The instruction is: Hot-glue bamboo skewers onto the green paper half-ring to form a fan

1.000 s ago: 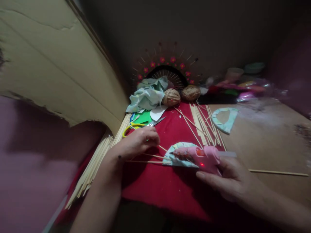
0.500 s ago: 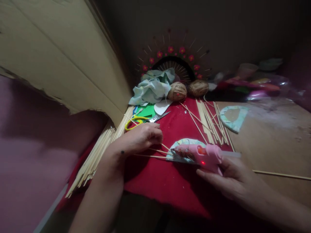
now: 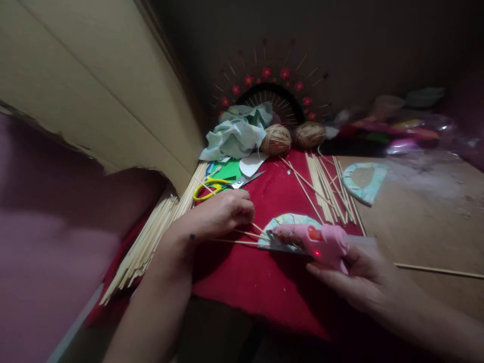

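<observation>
My right hand [image 3: 359, 277] is wrapped round a pink glue gun [image 3: 327, 244] with a red light lit on its side. The gun's nozzle points left, at the edge of a curved, fabric-covered piece [image 3: 291, 220] on the red cloth. Several thin wooden sticks fan out to the left from that piece. My left hand [image 3: 230, 209] is closed on one thin wooden stick [image 3: 259, 228], whose tip meets the fabric piece near the nozzle. Its fingertips are partly hidden. The glue gun covers much of the fabric piece.
Yellow-handled scissors [image 3: 214, 189] lie behind my left hand. Bundles of sticks [image 3: 139, 247] lie at the left, with more sticks [image 3: 321, 191] at the right. Two twine balls [image 3: 277, 139] and crumpled fabric [image 3: 234, 138] sit behind. Another fabric-covered piece [image 3: 350, 186] rests on brown board [image 3: 427, 227].
The view has shifted very slightly. Both hands, the stick and the glue gun keep nearly the same places, with the nozzle still at the edge of the fabric piece.
</observation>
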{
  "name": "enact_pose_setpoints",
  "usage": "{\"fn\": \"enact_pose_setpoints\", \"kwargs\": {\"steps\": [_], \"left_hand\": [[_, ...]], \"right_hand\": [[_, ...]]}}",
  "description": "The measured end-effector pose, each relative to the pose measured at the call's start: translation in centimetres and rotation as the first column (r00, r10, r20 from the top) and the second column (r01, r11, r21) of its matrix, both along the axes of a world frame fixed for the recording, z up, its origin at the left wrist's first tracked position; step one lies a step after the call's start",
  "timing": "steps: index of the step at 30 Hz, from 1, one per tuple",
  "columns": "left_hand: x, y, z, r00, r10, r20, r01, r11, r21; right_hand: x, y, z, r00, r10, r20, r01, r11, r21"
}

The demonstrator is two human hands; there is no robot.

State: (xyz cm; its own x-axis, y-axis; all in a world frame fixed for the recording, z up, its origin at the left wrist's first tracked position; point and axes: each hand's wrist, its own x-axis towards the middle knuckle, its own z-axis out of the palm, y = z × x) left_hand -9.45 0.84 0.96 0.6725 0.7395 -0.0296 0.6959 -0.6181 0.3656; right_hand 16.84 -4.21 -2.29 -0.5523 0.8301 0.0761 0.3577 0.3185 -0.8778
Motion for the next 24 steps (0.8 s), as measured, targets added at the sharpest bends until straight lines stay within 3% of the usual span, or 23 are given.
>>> {"fn": "enact_pose_setpoints", "kwargs": {"steps": [5,14,24], "left_hand": [[-0.21,-0.1,0.19,1.0,0.014,0.019,-0.014,1.0,0.001],[-0.38,0.38,-0.59,1.0,0.026,0.014,-0.027,0.998,0.063],[-0.2,-0.05,-0.07,0.999,0.025,0.046,-0.027,0.998,0.06]], "right_hand": [[0.23,-0.27,0.57,0.999,0.028,0.024,-0.026,0.995,-0.098],[0.98,-0.82,0.83,0.999,-0.005,0.054,0.011,0.995,-0.096],[0.93,-0.78,0.84,0.998,0.005,0.058,0.001,0.996,-0.093]]}}
